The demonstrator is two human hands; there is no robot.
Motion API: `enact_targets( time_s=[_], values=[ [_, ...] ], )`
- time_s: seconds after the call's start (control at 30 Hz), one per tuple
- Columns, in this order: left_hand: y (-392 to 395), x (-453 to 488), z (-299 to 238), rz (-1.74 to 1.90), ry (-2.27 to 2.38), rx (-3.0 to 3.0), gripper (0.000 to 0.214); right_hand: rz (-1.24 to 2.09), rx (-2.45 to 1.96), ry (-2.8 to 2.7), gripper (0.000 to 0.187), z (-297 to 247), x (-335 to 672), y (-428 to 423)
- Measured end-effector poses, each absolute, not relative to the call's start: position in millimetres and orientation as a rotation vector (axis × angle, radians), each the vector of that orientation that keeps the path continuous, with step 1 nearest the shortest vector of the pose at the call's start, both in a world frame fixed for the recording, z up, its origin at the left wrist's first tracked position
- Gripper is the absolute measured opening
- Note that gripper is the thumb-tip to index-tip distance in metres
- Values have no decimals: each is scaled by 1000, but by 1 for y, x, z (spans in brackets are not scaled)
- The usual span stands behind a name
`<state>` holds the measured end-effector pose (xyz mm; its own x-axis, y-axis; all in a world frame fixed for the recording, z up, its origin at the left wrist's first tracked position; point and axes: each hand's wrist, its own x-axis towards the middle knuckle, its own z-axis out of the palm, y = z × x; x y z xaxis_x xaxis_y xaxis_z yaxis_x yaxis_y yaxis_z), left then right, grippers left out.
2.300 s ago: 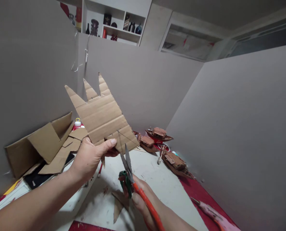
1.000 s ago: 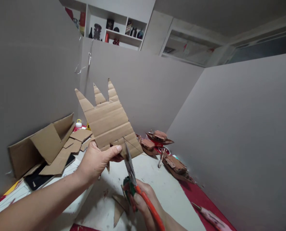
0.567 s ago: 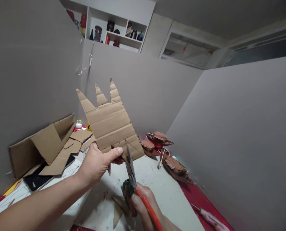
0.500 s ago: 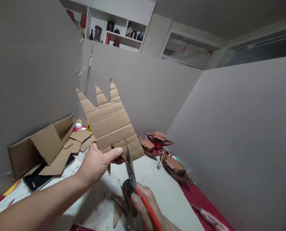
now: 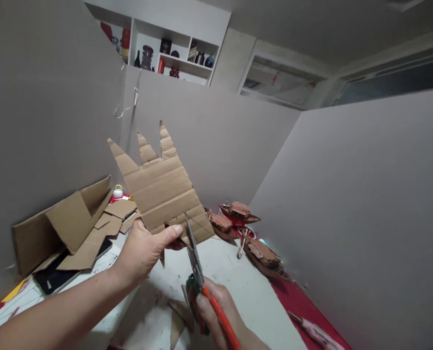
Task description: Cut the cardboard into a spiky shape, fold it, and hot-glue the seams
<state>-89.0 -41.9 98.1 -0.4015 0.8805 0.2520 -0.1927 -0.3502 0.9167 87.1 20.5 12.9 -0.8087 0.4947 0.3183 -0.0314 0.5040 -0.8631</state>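
A piece of corrugated cardboard (image 5: 165,189) with three pointed spikes along its top is held up above the table. My left hand (image 5: 149,245) pinches its lower edge, thumb in front and fingers behind. In my right hand (image 5: 216,306) are scissors (image 5: 222,316) with an orange handle and some green on the other side. Their blades point upward and overlap the cardboard's lower edge, just right of my left thumb, near a drawn slanting line. Triangular cardboard offcuts (image 5: 178,325) lie on the white board beneath my hands.
Cardboard sheets and scraps (image 5: 70,218) are piled at the left, partly over a dark phone-like slab (image 5: 56,277). Brown model boats (image 5: 263,253) stand at the right. A pink-handled tool (image 5: 315,333) lies on the red surface at lower right. Walls rise behind.
The cardboard, both hands and the scissors appear slightly farther left, and the view has shifted a little. The blades remain at the same lower part of the cardboard.
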Motion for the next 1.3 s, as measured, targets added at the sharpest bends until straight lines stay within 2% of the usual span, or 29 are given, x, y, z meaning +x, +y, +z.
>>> enact_targets(
  time_s=[0.1, 0.6, 0.8, 1.3],
  values=[
    [-43, -86, 98, 1819, 1093, 1043, 23, 1203, -392, -2247, 45, 15, 89, 25],
    [-46, -85, 101, 1787, 1007, 1023, 25, 1298, -389, -2136, 44, 10, 89, 18],
    [-46, -91, 105, 1892, 1110, 968, 28, 1271, -281, -2144, 42, 6, 88, 20],
    [-45, -86, 100, 1883, 1121, 954, 31, 1249, -297, -2142, 44, 3, 89, 26]
  ],
)
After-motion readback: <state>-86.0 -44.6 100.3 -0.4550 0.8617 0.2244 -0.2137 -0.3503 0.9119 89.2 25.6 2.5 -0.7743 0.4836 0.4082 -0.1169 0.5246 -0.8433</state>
